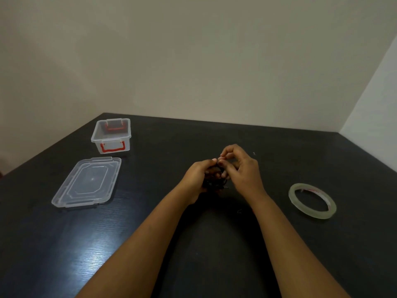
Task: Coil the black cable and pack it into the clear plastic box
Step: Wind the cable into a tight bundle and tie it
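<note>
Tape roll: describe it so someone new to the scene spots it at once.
On the dark table, look right of the right hand. The tape roll lies flat there, alone. It is the only ring; the clear box and lid far left are rectangular.

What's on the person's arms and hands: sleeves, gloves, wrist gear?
Nothing worn shows. The left hand and right hand are ungloved. The left forearm and right forearm are bare to the frame edge, no sleeves. No watch or band at either wrist. Rings: too blurred to tell.
</note>
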The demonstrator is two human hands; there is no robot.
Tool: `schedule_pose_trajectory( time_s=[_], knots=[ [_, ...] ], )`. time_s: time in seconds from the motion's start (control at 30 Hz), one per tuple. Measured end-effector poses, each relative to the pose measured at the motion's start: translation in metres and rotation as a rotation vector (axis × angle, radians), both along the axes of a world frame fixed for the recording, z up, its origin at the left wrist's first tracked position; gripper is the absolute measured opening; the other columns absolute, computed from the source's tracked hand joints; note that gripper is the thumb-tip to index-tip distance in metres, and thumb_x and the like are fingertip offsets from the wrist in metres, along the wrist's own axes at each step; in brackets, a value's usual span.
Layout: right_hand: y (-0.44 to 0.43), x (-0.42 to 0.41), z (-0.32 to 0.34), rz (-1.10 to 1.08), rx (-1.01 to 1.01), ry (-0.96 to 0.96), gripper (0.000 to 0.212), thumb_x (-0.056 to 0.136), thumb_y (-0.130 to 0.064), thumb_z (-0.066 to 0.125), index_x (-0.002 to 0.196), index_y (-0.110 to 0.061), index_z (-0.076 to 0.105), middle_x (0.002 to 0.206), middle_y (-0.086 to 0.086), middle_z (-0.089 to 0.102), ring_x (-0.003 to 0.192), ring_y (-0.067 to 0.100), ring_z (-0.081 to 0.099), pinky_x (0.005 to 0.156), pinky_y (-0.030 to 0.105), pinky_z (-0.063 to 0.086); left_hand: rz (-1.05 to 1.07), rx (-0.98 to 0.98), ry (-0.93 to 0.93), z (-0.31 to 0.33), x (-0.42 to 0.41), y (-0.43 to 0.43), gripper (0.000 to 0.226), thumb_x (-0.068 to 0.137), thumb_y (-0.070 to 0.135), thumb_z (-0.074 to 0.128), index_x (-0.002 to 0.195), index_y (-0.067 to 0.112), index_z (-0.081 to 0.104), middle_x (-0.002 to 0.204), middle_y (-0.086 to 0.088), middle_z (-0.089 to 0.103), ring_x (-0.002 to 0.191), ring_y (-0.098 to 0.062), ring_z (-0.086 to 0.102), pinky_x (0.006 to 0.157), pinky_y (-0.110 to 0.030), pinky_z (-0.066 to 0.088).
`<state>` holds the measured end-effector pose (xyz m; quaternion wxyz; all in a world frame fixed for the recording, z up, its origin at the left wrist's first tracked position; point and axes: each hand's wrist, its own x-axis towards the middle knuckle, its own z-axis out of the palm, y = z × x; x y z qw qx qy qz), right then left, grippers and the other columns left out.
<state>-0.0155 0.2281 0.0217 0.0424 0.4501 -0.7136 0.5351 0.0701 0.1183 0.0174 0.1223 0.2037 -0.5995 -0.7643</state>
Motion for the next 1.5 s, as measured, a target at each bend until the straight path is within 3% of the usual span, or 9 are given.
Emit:
schedule_pose_trajectory(
  time_s=[0.13, 0.5, 0.63, 0.9, 1.1, 1.23, 1.3, 1.4, 1.5],
  knots=[
    [-0.0001, 0.0009, 0.0014, 0.010, 0.013, 0.002, 0.013, 0.089, -0.002, 0.060, 0.088, -0.015, 0.059, 0.085, 0.000, 0.064, 0.058, 0.010, 0.064, 0.058, 0.020, 0.055, 0.036, 0.021, 0.010, 0.0000, -0.0008, -0.0003, 0.025, 0.093, 0.032, 0.047, 0.098, 0.015, 0.065, 0.111, -0.018, 0.065, 0.108, -0.035, 0.060, 0.095, -0.051, 0.049],
    [0.0031, 0.0014, 0.0041, 0.029, 0.059, -0.005, 0.013, 0.087, -0.004, 0.064, 0.092, -0.013, 0.056, 0.096, 0.000, 0.062, 0.064, 0.014, 0.068, 0.064, 0.028, 0.060, 0.032, 0.021, 0.007, 0.0004, -0.0005, -0.0016, 0.025, 0.093, 0.032, 0.049, 0.094, 0.013, 0.065, 0.093, -0.012, 0.066, 0.108, -0.035, 0.060, 0.098, -0.054, 0.045],
    [0.0035, 0.0012, 0.0049, 0.025, 0.099, 0.016, 0.011, 0.086, -0.005, 0.065, 0.088, -0.011, 0.056, 0.098, 0.004, 0.060, 0.064, 0.013, 0.068, 0.064, 0.030, 0.060, 0.018, 0.021, 0.021, 0.0012, 0.0010, -0.0010, 0.023, 0.093, 0.030, 0.048, 0.091, 0.014, 0.064, 0.086, -0.010, 0.066, 0.098, -0.031, 0.062, 0.090, -0.049, 0.049],
    [0.0010, -0.0016, 0.0024, -0.019, 0.157, 0.103, 0.013, 0.085, -0.009, 0.069, 0.094, -0.017, 0.066, 0.102, -0.004, 0.061, 0.063, 0.007, 0.064, 0.062, 0.013, 0.052, -0.007, -0.003, 0.036, 0.0021, 0.0033, -0.0014, 0.026, 0.094, 0.030, 0.046, 0.093, 0.012, 0.065, 0.085, -0.010, 0.065, 0.091, -0.027, 0.062, 0.083, -0.045, 0.052],
    [-0.0004, -0.0034, 0.0018, -0.009, 0.234, 0.185, 0.021, 0.087, -0.009, 0.065, 0.107, -0.014, 0.069, 0.111, -0.001, 0.063, 0.077, 0.006, 0.060, 0.068, 0.007, 0.047, 0.019, -0.063, 0.046, 0.0032, 0.0047, 0.0001, 0.025, 0.095, 0.028, 0.045, 0.091, 0.013, 0.065, 0.089, -0.009, 0.062, 0.087, -0.023, 0.060, 0.073, -0.040, 0.055],
    [-0.0002, -0.0035, 0.0024, 0.008, 0.263, 0.192, 0.024, 0.087, -0.008, 0.063, 0.109, -0.014, 0.070, 0.117, -0.002, 0.061, 0.074, -0.010, 0.049, 0.069, 0.002, 0.042, 0.029, -0.131, 0.025, 0.0019, 0.0042, 0.0005, 0.025, 0.095, 0.029, 0.044, 0.089, 0.019, 0.066, 0.095, -0.008, 0.062, 0.092, -0.022, 0.059, 0.091, -0.048, 0.048],
    [0.0002, -0.0030, 0.0025, 0.004, 0.278, 0.191, 0.022, 0.086, -0.009, 0.063, 0.106, -0.014, 0.071, 0.115, -0.005, 0.059, 0.070, -0.010, 0.048, 0.067, 0.004, 0.041, 0.015, -0.164, 0.030, 0.0023, 0.0047, 0.0013, 0.027, 0.096, 0.029, 0.043, 0.088, 0.019, 0.067, 0.095, -0.011, 0.062, 0.091, -0.024, 0.059, 0.086, -0.045, 0.049],
    [0.0006, -0.0017, 0.0024, -0.049, 0.338, 0.262, 0.020, 0.087, -0.015, 0.061, 0.105, -0.015, 0.070, 0.114, -0.010, 0.055, 0.081, -0.001, 0.054, 0.073, 0.014, 0.044, -0.009, -0.198, 0.052, 0.0018, 0.0039, 0.0026, 0.031, 0.096, 0.029, 0.042, 0.086, 0.018, 0.069, 0.087, -0.009, 0.063, 0.082, -0.022, 0.059, 0.073, -0.038, 0.046],
    [0.0010, 0.0003, 0.0032, -0.127, 0.425, 0.375, 0.020, 0.090, -0.021, 0.056, 0.108, -0.017, 0.065, 0.117, -0.012, 0.051, 0.072, 0.002, 0.051, 0.064, 0.015, 0.042, -0.002, -0.228, 0.060, 0.0008, 0.0030, 0.0043, 0.031, 0.097, 0.030, 0.042, 0.084, 0.020, 0.068, 0.085, -0.004, 0.064, 0.078, -0.016, 0.059, 0.066, -0.030, 0.045]
  ],
)
